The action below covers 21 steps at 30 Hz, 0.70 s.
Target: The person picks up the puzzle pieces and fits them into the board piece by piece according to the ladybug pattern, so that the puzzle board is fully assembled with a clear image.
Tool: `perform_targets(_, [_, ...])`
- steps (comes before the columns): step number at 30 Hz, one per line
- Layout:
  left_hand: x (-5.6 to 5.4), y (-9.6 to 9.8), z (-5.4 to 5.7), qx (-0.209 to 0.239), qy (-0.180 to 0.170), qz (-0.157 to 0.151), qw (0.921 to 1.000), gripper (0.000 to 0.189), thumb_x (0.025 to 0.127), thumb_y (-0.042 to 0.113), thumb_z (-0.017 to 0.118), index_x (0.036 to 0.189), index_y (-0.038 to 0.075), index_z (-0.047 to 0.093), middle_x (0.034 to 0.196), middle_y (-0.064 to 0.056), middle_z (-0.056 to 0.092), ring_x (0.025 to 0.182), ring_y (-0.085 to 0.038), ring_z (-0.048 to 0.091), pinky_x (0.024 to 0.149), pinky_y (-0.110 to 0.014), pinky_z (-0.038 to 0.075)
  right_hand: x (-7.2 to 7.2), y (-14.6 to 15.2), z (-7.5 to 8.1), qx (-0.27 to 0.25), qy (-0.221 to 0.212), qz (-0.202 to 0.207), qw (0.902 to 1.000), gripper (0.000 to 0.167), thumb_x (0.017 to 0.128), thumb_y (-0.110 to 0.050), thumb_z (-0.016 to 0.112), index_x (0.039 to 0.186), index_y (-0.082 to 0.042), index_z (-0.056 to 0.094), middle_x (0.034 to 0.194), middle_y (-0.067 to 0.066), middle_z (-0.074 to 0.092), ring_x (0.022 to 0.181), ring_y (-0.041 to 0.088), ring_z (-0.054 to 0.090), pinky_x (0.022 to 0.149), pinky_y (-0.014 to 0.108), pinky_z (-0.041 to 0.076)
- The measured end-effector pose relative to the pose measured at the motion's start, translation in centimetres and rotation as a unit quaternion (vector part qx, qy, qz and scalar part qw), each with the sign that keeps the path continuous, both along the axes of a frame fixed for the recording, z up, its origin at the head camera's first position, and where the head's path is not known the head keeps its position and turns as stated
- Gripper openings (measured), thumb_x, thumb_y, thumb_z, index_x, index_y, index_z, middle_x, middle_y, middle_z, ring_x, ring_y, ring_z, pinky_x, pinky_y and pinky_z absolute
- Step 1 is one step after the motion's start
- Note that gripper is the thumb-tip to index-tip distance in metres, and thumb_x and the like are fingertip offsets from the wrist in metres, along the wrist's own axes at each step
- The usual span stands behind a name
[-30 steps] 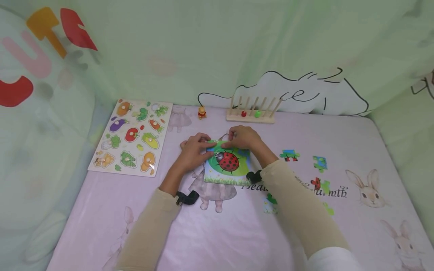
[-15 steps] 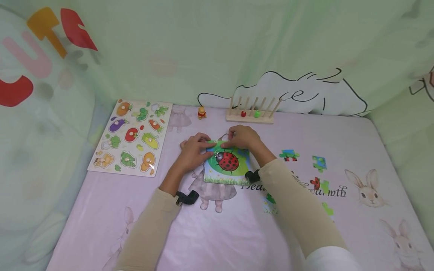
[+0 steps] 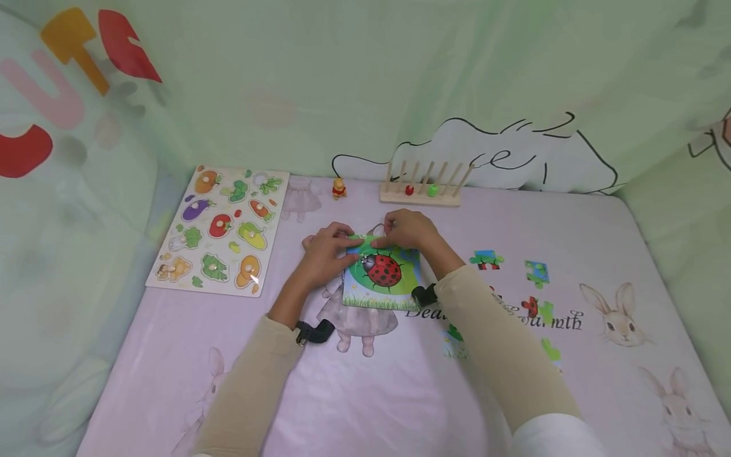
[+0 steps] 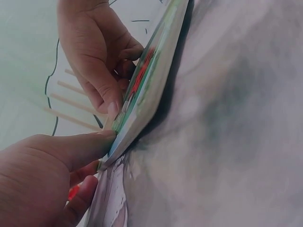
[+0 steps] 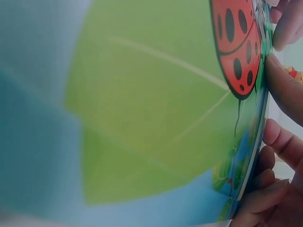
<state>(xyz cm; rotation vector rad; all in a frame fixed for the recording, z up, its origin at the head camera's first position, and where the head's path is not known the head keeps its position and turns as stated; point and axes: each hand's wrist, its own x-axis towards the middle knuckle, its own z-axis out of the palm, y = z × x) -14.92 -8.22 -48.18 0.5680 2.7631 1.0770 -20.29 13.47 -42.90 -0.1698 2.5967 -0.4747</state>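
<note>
A square picture board (image 3: 384,271) with a red ladybug on green and blue stands in front of me in the middle of the table. My left hand (image 3: 327,255) pinches its upper left corner, the thumb on the printed face. At the top edge, my right hand (image 3: 412,230) also pinches the board, with its thumb close to the left fingertips. In the right wrist view, the right fingers (image 5: 272,189) curl behind the board's edge. Seen from the left wrist, the board (image 4: 156,71) is nearly edge-on, with a dark shadow along its edge.
Several loose jigsaw pieces lie to the right, among them a blue one (image 3: 537,273) and a red-green one (image 3: 538,309); the right sleeve overlaps some. A vegetable puzzle board (image 3: 217,231) lies left. A small bear figure (image 3: 339,188) and a wooden peg rack (image 3: 419,195) stand behind.
Both hands keep their places on the ladybug board. The whole head view has shifted very slightly; nothing else visibly moves.
</note>
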Motion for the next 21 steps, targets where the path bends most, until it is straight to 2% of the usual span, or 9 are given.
perform_targets(15, [-0.2, -0.1, -0.4, 0.0, 0.001, -0.001, 1.0, 0.038, 0.095, 0.029, 0.074, 0.132, 0.023, 0.071, 0.138, -0.001, 0.056, 0.127, -0.028, 0.053, 0.103, -0.06, 0.025, -0.1, 0.3, -0.2, -0.012, 0.0, 0.005, 0.9999, 0.043, 0.084, -0.052, 0.079, 0.088, -0.014, 0.06, 0.085, 0.002, 0.057, 0.076, 0.021, 0.052, 0.066, 0.032, 0.038])
perform_targets(21, [-0.1, 0.0, -0.3, 0.0, 0.001, -0.002, 1.0, 0.038, 0.095, 0.029, 0.074, 0.132, 0.022, 0.071, 0.138, -0.002, 0.056, 0.128, -0.028, 0.053, 0.103, -0.06, 0.025, -0.1, 1.8, 0.1, -0.066, -0.025, 0.019, 0.9973, 0.039, 0.087, -0.049, 0.078, 0.098, -0.014, 0.066, 0.097, 0.005, 0.062, 0.086, 0.023, 0.054, 0.073, 0.034, 0.043])
